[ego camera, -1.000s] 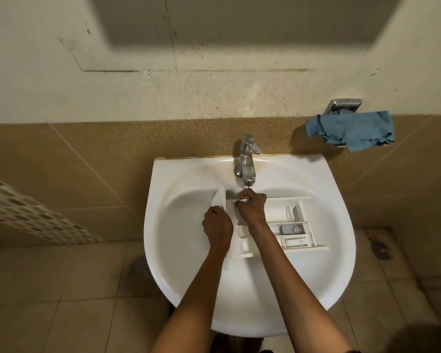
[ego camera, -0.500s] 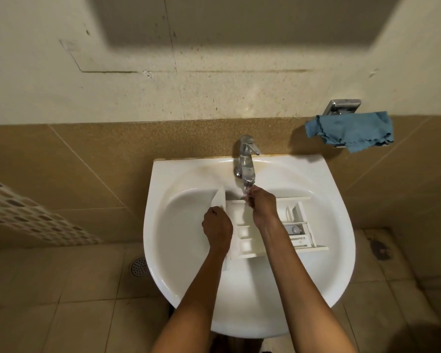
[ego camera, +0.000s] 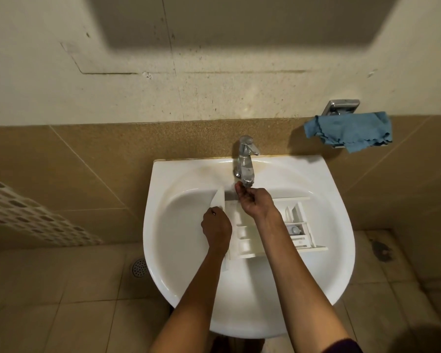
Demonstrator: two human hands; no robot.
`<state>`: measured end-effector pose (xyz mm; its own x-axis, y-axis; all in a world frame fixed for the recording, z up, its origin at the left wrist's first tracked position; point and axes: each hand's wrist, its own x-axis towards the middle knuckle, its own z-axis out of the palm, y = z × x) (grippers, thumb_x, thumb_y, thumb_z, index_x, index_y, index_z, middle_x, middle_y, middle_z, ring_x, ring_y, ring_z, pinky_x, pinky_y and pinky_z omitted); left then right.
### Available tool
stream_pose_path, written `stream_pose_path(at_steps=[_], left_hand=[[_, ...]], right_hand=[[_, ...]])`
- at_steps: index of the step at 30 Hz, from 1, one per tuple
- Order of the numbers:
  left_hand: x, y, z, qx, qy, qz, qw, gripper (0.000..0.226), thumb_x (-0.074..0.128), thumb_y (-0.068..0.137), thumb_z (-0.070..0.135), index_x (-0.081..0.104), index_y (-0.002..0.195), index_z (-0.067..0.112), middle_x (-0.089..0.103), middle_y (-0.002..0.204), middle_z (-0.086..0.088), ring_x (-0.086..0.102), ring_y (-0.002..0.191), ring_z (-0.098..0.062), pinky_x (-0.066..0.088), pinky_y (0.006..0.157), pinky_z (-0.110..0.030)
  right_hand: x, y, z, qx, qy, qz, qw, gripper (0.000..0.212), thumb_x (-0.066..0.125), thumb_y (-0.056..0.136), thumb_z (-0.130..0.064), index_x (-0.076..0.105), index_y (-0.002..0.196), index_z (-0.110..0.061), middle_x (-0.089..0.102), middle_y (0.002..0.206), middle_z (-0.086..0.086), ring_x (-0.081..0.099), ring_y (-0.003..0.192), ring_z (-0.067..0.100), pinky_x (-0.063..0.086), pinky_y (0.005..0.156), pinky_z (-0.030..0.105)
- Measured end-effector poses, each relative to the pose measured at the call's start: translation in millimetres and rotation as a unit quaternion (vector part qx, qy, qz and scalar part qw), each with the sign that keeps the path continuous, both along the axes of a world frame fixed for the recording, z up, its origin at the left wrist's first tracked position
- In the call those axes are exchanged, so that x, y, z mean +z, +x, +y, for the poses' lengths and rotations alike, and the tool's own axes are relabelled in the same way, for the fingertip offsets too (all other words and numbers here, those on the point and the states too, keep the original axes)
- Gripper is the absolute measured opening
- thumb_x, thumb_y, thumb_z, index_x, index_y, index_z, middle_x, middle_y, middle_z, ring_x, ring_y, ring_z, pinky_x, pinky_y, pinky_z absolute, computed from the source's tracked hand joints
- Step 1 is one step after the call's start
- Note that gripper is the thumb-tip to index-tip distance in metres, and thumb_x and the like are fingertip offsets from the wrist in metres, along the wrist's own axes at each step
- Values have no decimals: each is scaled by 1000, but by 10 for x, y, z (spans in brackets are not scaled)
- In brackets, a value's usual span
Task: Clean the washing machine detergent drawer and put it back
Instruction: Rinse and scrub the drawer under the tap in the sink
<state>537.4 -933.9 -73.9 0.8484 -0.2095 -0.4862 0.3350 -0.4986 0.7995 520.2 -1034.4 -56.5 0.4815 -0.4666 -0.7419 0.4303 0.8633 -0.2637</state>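
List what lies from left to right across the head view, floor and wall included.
From the left: perforated basket → floor drain → left hand, gripping the drawer front → right hand, below the tap → blue cloth.

Your bare forearms reach forward side by side, the right one farther ahead. Your left hand [ego camera: 216,229] sits knuckles-up, its fingers curled over the near end of the drawer [ego camera: 247,240], gripping it. Your right hand [ego camera: 258,203] angles leftward with its fingers [ego camera: 240,193] curled; whether they pinch anything is unclear.
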Motion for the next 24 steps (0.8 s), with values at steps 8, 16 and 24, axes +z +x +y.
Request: stream_pose_path(at_steps=[8, 16, 24], left_hand=[[13, -2, 9, -9, 6, -14, 1000, 35, 31, 96, 13, 58, 101, -10, 60, 108, -25, 55, 104, -39, 43, 95, -44], [12, -6, 16, 3, -8, 12, 1000, 37, 32, 95, 17, 58, 96, -8, 62, 105, -25, 57, 102, -40, 46, 93, -46], [24, -80, 62, 24, -26, -8, 999, 38, 32, 96, 22, 59, 94, -5, 63, 100, -23, 58, 98, -38, 47, 90, -44]], right_hand=[[-103, -49, 367, 241, -332, 187, 892, 26, 43, 93, 2, 65, 105, 5, 69, 92, 15, 67, 84, 24, 54, 81, 29], [-274, -718, -306, 220, -478, 494, 692, 32, 43, 88, 2, 73, 98, -4, 69, 107, 14, 61, 105, 28, 43, 88, 26], [-215, -562, 137, 315, -681, 518, 410, 41, 37, 84, 11, 61, 115, 1, 60, 115, 17, 52, 110, 30, 40, 93, 31]])
